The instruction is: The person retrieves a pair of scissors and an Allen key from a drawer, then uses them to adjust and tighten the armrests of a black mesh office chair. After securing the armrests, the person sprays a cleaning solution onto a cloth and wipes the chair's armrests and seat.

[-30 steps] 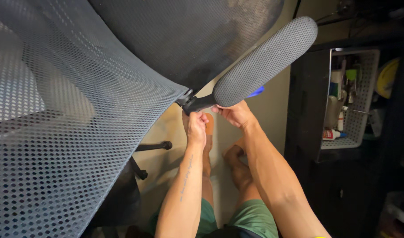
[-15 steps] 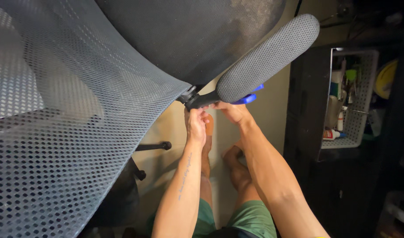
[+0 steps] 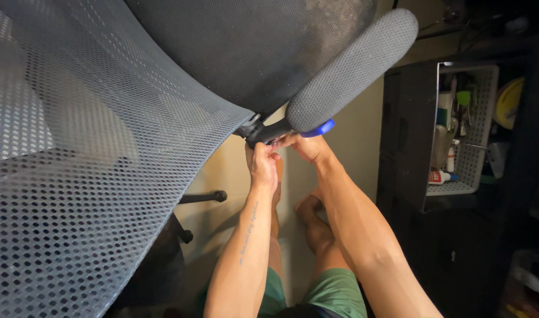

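Much of the chair is cut off: the grey mesh back [image 3: 87, 176] runs out of the picture at the left and top, and the dark seat [image 3: 252, 47] above it is clipped by the top edge. The joint where the armrest [image 3: 352, 70] meets the chair is mostly covered by the fingers, so what is being gripped there is hard to make out. A black chair leg with a caster [image 3: 202, 197] shows only in part below the mesh. The person's bare feet and green shorts sit low in the picture, partly behind the forearms.

The armrest is a long padded grey bar whose long axis runs on a slant, its near end low at the centre by the hands and its far end pointing up and to the right. A blue part [image 3: 319, 128] shows at its lower end, beside a black bracket [image 3: 263, 131].

The left hand [image 3: 262, 164] is closed around the underside of the black bracket. The right hand [image 3: 305, 146] is curled with its fingers pressed against the bracket and the blue part; whether it grips fully I cannot tell.

Against the picture from a second ago, hands and armrest sit in almost the same place, with the mesh shifted slightly.

On the right a white wire basket [image 3: 478, 141] on a dark shelf holds bottles and tools
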